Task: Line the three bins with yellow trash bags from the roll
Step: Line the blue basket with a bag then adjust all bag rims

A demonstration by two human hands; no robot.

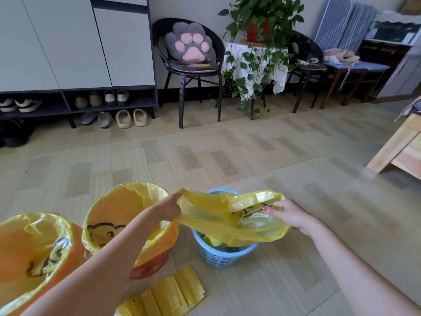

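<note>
Both hands grip yellow bag (218,220) stretched btwn: left hand (167,208), right hand (289,213), over blue bin (218,254).

A grey paw cushion (188,43) sits on a black chair (186,65) against the wall. Beside it a potted plant (257,37) trails over a cloth-covered stand (279,71). Shoes (131,118) line the floor under the cabinet (75,42).

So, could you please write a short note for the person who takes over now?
Left hand and right hand each grip the rim of one yellow bag, stretched open above the blue bin; its bottom hangs inside.
Done: both orange bins are lined.
Left: fold this rim over the blue bin.
Spare bags lie on the floor.
</note>
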